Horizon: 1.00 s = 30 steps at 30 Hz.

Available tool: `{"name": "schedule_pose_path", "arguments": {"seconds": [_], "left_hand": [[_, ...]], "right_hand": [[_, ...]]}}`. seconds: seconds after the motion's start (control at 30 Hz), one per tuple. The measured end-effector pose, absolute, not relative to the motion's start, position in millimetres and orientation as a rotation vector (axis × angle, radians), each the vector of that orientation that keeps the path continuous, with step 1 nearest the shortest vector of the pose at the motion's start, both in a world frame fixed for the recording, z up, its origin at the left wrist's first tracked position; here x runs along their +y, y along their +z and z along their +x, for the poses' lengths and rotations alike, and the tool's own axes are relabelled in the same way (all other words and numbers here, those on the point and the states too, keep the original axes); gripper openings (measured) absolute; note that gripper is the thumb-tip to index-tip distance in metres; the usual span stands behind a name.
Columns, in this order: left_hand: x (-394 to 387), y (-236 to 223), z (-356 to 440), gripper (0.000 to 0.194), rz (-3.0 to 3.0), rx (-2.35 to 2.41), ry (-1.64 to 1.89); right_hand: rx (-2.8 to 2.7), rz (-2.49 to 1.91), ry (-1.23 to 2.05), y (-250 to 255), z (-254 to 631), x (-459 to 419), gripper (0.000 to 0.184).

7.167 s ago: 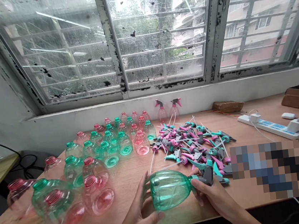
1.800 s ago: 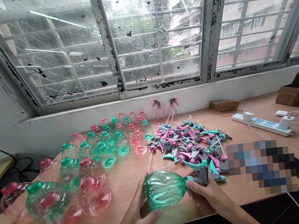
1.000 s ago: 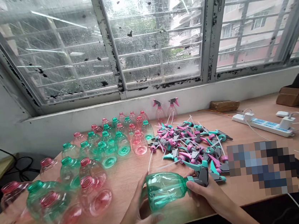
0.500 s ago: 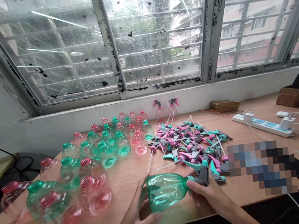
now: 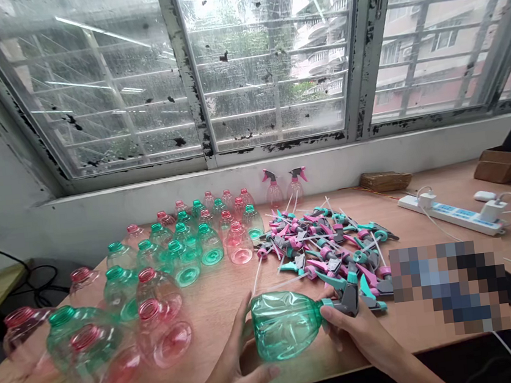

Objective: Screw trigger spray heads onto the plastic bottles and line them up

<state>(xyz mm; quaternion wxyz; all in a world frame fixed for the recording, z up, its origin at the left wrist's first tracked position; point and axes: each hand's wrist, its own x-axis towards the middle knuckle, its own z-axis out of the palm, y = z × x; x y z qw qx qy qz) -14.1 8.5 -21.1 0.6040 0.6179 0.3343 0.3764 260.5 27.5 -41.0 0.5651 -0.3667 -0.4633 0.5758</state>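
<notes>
A clear green spray bottle [image 5: 286, 324] lies sideways above the table's front edge, its base to the left and its grey-and-teal trigger head [image 5: 348, 296] at the neck on the right. My left hand [image 5: 231, 360] is cupped about the base, with the fingers behind it and the thumb below. My right hand [image 5: 352, 328] grips the collar and neck, thumb on the near side; its other fingers are partly hidden. Just beyond the bottle lies a heap of loose pink, teal and grey trigger heads [image 5: 320, 239] with white tubes.
Several open pink bottles [image 5: 166, 343] and green bottles [image 5: 185, 264] stand at the left and back. Two pink spray bottles with heads [image 5: 274, 193] stand by the wall. To the right are a power strip [image 5: 452, 215], a brown packet [image 5: 386, 181], a cardboard box [image 5: 501, 164] and a blurred patch.
The green bottle has tipped slightly in my hands, and the reflections on its side have changed. Both hands keep nearly the same places.
</notes>
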Motion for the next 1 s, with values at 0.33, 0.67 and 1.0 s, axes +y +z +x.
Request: {"name": "schedule_pose_path", "arguments": {"seconds": [0.33,0.67,1.0], "left_hand": [[11.4,-22.7,-15.7,0.091,1.512,0.816,0.87],[11.9,-27.4,-16.9,0.097,1.482,0.796,0.899],[10.1,-16.4,-15.2,0.087,1.505,0.871,0.847]], "right_hand": [[-1.124,-0.826,1.391,-41.6,263.2,29.4,0.044],[-1.093,-0.825,1.408,-40.9,261.7,26.8,0.042],[-1.137,-0.822,1.401,-40.6,262.5,27.3,0.039]]}}
